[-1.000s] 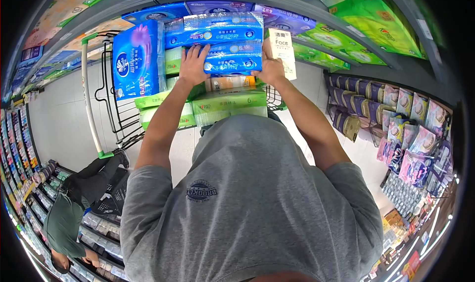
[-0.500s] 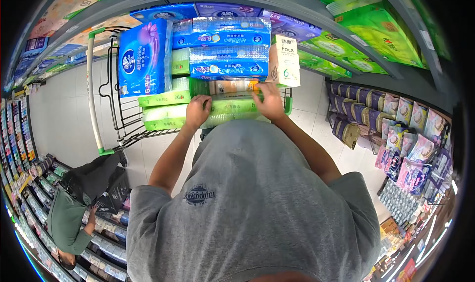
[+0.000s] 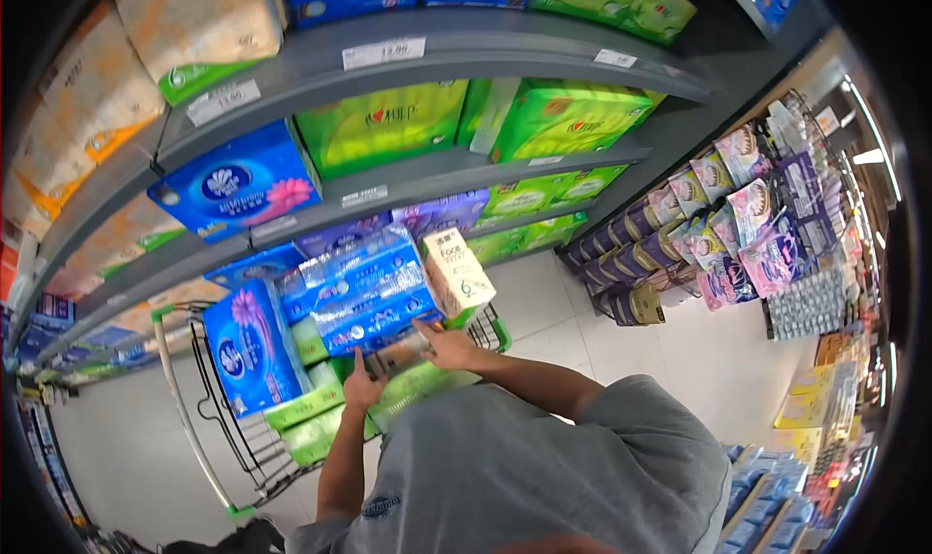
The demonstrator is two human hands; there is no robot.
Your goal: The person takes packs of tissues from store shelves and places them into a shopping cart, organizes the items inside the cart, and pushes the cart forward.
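My left hand (image 3: 363,389) has its index finger stretched out at the near left corner of a blue tissue pack (image 3: 381,329). At the same pack's near right corner is my right hand (image 3: 449,346), fingers extended; I cannot see a firm hold. Another blue, clear-wrapped pack (image 3: 364,268) lies just behind. Green tissue packs (image 3: 325,436) sit below and around my left hand, and an orange-toned pack (image 3: 396,356) partly shows between my hands. A beige "Face" pack (image 3: 456,268) stands to the right. All are in a wire shopping cart (image 3: 243,457).
Shelves (image 3: 427,54) of blue, green and orange tissue packs rise close ahead. A large blue pack (image 3: 248,350) stands by the cart handle (image 3: 184,428). Right of the aisle floor (image 3: 544,306), hanging pouches (image 3: 767,253) fill a rack. A dark shape shows at the lower left edge.
My view has tilted up and turned, bringing more shelf into sight. Both hands have shifted from the green packs to the near edge of the blue pack. The other person has mostly left view.
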